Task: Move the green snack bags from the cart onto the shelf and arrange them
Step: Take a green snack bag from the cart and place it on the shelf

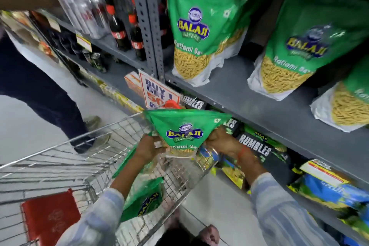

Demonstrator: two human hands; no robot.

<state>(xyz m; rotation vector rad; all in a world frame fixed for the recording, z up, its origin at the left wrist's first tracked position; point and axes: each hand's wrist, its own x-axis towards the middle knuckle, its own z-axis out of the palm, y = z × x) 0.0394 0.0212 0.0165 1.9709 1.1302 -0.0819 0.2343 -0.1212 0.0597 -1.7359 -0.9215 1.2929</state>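
A green Balaji snack bag (pixel 184 128) is held upright above the far corner of the wire cart (pixel 60 162). My left hand (pixel 148 149) grips its lower left side and my right hand (pixel 221 140) grips its lower right side. More green bags lie inside the cart, one below my left forearm (pixel 144 200). On the grey shelf (pixel 249 96) three green bags stand upright: one at the left (pixel 199 32), one to its right (pixel 307 46), and a third cut off by the right edge (pixel 351 102).
Dark cola bottles (pixel 117 26) fill the shelf bay to the left, beyond a grey upright post (pixel 145 16). Black Rumbles bags (pixel 255 146) and blue-yellow packs (pixel 329 187) sit on the lower shelf. Another person's leg (pixel 40 90) stands beside the cart. A red sale sign (pixel 157 92) hangs below the post.
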